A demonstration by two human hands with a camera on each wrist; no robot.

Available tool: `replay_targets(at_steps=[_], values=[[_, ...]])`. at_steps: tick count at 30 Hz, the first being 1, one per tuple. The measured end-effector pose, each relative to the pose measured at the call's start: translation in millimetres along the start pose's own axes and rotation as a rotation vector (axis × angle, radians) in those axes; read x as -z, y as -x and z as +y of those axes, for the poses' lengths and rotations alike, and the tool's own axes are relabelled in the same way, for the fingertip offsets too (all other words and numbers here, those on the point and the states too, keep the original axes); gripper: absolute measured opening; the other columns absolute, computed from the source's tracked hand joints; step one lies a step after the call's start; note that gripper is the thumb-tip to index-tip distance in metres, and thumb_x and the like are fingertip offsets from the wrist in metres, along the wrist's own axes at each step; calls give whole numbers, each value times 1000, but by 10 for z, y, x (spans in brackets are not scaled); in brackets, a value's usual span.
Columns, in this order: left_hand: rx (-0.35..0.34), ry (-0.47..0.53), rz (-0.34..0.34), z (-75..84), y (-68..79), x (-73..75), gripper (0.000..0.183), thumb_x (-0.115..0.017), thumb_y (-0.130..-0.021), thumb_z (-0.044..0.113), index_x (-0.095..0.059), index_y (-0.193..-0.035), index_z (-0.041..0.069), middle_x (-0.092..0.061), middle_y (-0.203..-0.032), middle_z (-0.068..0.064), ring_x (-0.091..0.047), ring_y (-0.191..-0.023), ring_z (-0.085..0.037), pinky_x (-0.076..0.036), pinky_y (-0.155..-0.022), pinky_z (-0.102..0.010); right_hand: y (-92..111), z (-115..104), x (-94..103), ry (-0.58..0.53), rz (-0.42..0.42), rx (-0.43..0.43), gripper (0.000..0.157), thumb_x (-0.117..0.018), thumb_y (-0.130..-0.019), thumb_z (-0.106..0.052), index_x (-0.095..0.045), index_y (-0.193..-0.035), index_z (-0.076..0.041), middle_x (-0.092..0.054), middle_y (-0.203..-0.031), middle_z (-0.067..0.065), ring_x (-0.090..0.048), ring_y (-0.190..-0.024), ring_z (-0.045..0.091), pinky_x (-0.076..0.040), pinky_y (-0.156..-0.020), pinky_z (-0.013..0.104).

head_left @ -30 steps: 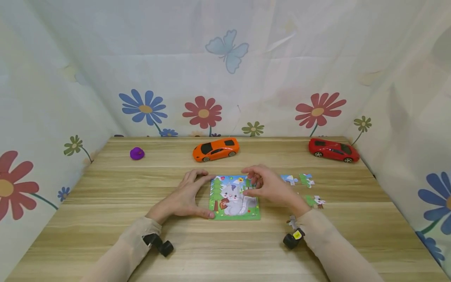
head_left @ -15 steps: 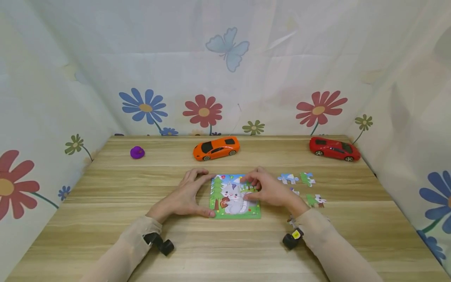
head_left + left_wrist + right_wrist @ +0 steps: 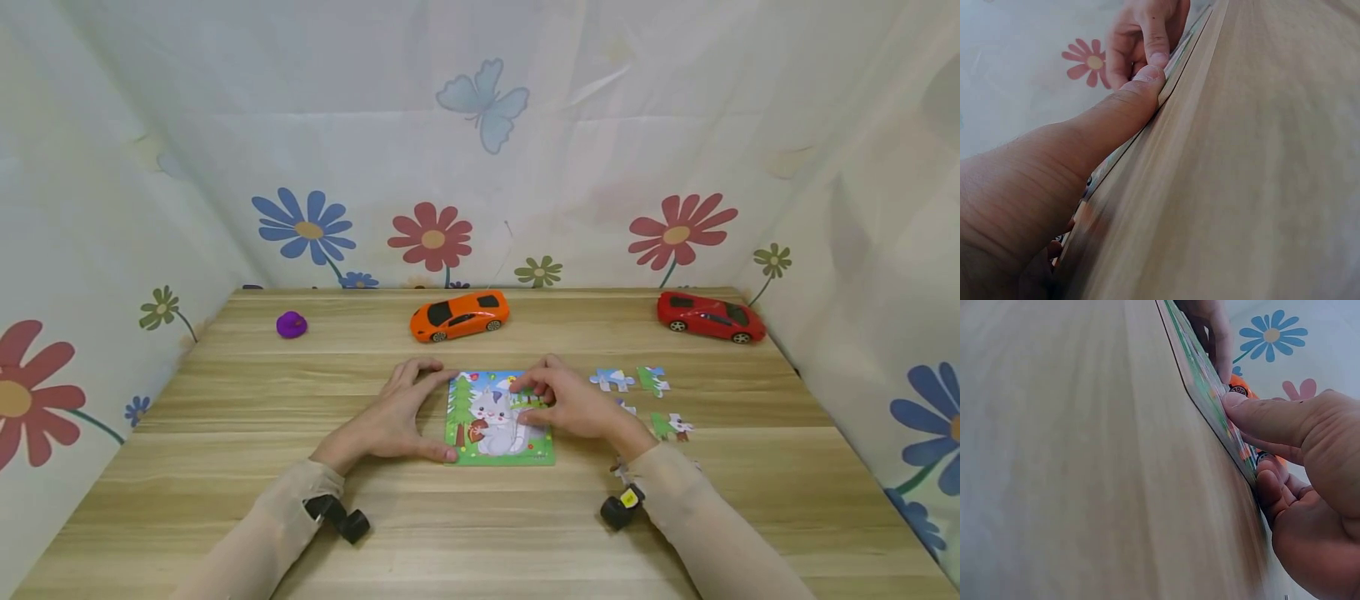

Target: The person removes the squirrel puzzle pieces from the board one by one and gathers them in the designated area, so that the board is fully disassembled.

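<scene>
A square jigsaw puzzle with a grey animal beside a green tree lies flat in its tray at mid-table. My left hand spans its left side, thumb at the near corner and index finger at the far corner. My right hand is over the puzzle's right part, thumb and index fingertips on the picture, the other fingers bent. In the right wrist view that thumb touches the puzzle face; I cannot tell whether a piece is pinched there. The left wrist view shows the left thumb on the tray's edge.
Loose pieces lie right of the puzzle: a blue one, a green one, a green-and-white one and others partly hidden by the right arm. Behind stand an orange toy car, a red toy car and a small purple toy.
My right hand has lowered onto the puzzle, its index fingertip coming nearer the thumb, and then stays there. The left hand keeps its place at the puzzle's left side.
</scene>
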State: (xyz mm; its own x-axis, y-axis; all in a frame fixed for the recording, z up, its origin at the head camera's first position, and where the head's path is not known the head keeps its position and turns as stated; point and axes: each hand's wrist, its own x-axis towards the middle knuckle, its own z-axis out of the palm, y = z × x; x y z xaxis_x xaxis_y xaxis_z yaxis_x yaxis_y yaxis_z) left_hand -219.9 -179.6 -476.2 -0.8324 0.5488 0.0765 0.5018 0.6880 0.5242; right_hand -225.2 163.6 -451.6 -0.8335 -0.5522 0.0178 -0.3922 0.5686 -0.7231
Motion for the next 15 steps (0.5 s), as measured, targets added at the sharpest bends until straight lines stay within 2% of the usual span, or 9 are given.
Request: replay_targets(at_steps=[9, 15], values=[[5, 2, -4, 7, 1, 8, 129, -94, -66, 83, -44, -171, 28, -31, -174, -11, -27, -159, -37, -32, -128, -71, -8, 17, -20, 17, -8, -18, 35, -88, -99, -23, -77, -133, -22, -51, -120, 8, -51, -99, 22, -47, -85, 34], [3, 7, -6, 1, -1, 9, 128, -94, -66, 82, -44, -171, 28, -31, -174, -10, -27, -159, -36, -31, -128, -70, -10, 25, -21, -9, -4, -15, 32, -86, -101, -22, -74, -130, -24, -44, -135, 12, -51, -101, 23, -48, -86, 35]])
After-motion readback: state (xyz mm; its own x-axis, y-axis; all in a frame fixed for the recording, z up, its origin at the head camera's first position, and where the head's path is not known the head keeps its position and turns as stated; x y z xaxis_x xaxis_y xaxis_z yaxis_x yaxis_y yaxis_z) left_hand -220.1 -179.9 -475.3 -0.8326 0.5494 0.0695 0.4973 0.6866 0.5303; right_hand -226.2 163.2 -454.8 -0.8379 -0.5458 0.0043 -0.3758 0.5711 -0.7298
